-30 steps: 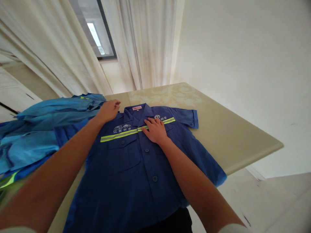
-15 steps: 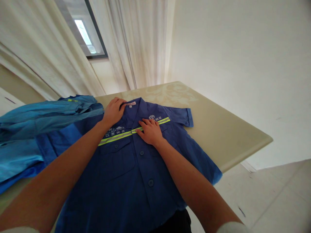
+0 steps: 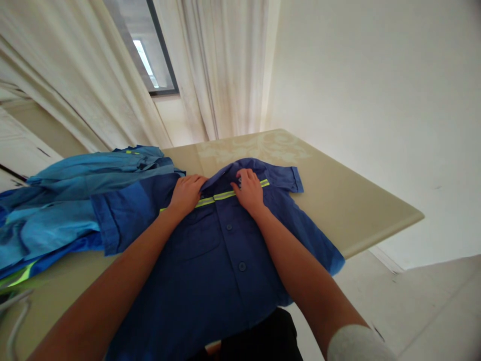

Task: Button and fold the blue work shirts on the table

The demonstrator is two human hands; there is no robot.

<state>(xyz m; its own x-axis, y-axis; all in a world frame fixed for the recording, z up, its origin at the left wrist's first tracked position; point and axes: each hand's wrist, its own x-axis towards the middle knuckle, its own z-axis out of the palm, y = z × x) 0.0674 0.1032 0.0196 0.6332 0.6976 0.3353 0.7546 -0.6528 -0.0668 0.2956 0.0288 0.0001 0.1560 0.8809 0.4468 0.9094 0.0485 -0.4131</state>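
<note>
Closest, at the bottom edge: a dark bit of clothing on the person [image 3: 259, 341], just under the hem of a dark blue shirt [image 3: 221, 260]. Spread flat, front side up, on a pale worktop [image 3: 338, 200], buttons running up the middle, hem hanging a little over the near edge. Two bare arms reaching out over it from both bottom corners.

Further up, a shiny yellow stripe [image 3: 221, 196] across the chest of the shirt. Left hand [image 3: 187, 193] lying on the stripe, left of the buttons, fingers curled down onto the cloth near the collar. Right hand [image 3: 248, 190] on the stripe too, right of the buttons, fingers bent and pressing into the cloth at the collar. Cannot tell for sure whether either hand pinches the cloth or only presses it. Collar part of the shirt humped up between and just behind the two hands.

Right short sleeve [image 3: 289, 179] lying flat, out to the right. Left sleeve spread toward a pile of lighter blue clothes [image 3: 75, 195], touching it.

Pile heaped on the left side of the worktop. Behind, bare worktop with a faint flower pattern, then long white curtains [image 3: 225, 70], a dark-framed window [image 3: 150, 55], and a plain white wall [image 3: 376, 75].
</note>
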